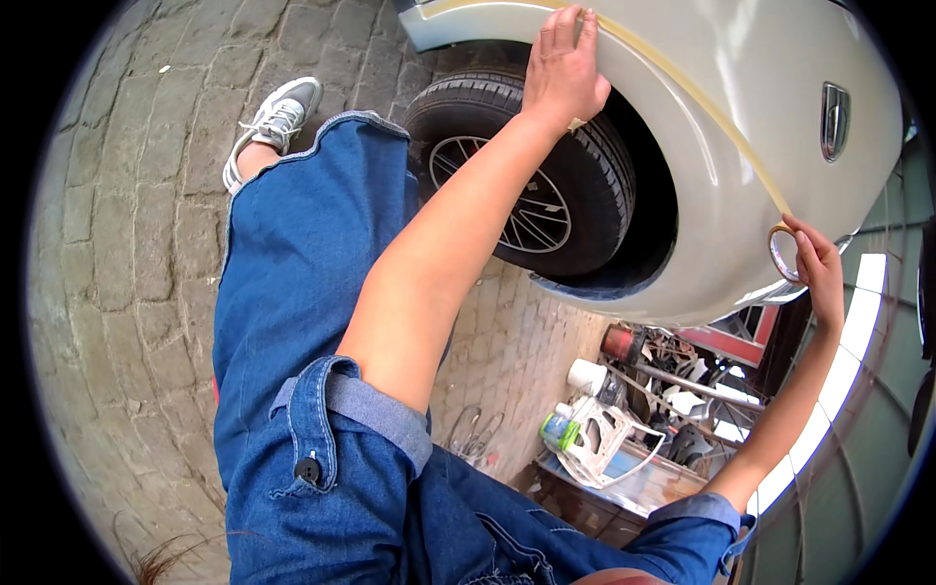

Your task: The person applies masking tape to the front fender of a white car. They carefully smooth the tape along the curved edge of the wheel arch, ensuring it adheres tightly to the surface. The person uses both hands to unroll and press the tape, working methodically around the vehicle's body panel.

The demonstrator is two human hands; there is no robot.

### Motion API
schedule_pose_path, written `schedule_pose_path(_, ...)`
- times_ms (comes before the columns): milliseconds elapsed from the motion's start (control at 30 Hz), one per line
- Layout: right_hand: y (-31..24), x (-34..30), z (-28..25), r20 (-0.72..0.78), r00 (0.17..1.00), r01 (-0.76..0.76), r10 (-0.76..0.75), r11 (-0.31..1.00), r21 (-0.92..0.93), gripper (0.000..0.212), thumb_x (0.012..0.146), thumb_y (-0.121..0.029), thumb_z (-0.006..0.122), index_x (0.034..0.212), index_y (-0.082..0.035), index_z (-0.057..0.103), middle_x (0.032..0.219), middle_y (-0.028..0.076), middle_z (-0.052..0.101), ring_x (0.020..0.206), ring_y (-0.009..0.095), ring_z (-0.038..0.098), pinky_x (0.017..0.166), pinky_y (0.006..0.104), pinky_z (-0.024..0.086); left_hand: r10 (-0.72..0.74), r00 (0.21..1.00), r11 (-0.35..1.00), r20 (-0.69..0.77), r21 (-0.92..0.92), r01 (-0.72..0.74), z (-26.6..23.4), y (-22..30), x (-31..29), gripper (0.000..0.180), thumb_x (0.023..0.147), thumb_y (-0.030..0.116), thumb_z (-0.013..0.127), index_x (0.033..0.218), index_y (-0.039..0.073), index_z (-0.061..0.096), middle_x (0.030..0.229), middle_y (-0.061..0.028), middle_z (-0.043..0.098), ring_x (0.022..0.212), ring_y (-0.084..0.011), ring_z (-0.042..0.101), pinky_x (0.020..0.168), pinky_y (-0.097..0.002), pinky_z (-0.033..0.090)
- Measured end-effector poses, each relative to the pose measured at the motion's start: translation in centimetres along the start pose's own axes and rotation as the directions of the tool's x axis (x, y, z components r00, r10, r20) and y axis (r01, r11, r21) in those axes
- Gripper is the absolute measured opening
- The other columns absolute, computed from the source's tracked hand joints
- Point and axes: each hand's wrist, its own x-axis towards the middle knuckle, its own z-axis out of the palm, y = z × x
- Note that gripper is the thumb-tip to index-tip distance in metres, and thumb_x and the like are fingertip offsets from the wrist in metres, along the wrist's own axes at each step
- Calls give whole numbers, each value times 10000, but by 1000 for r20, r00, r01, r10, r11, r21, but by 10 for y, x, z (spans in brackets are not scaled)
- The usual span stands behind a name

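Observation:
A strip of yellowish masking tape (738, 139) runs along the pale, shiny car fender (726, 219), curving above the wheel arch. My left hand (565, 73) lies against the fender's upper edge by the strip, its fingers stretched out and holding nothing. At the strip's other end, my right hand (817, 261) grips a roll of masking tape (773, 253), with the strip reaching up to it. Under the arch, partly covered by my left forearm, sits a black tire (609, 180) on a spoked wheel.
A chrome trim piece (834, 122) is set in the car's side. Below the bumper, a cluttered bench holds a white plastic frame (600, 439), a green-and-white container (560, 431) and assorted parts. Stone paving (127, 253) spreads to the left, beside my knee and shoe.

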Motion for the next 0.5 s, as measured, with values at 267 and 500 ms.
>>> schedule_pose_path(267, 17, 9, 3, 30, 998, -58, 56, 994, 89, 307, 1036, -214, 543, 1280, -71, 663, 564, -107, 361, 489, -4, 304, 462, 195, 234, 15, 1000, 997, 2, -79, -15, -1, 3, -6, 836, 763, 173, 671, 1481, -66, 318, 1540, -251, 299, 1397, -423, 318, 1158, -466, 313)
schedule_pose_path(500, 22, 11, 8, 28, 997, -71, 68, 989, 132, 311, 1035, -220, 546, 1283, -73, 661, 565, -108, 358, 491, -6, 316, 462, 190, 243, 35, 999, 991, -37, -125, -39, -1, 1, -8, 873, 774, 186, 673, 1500, -66, 261, 1556, -261, 278, 1412, -424, 312, 1169, -451, 305)
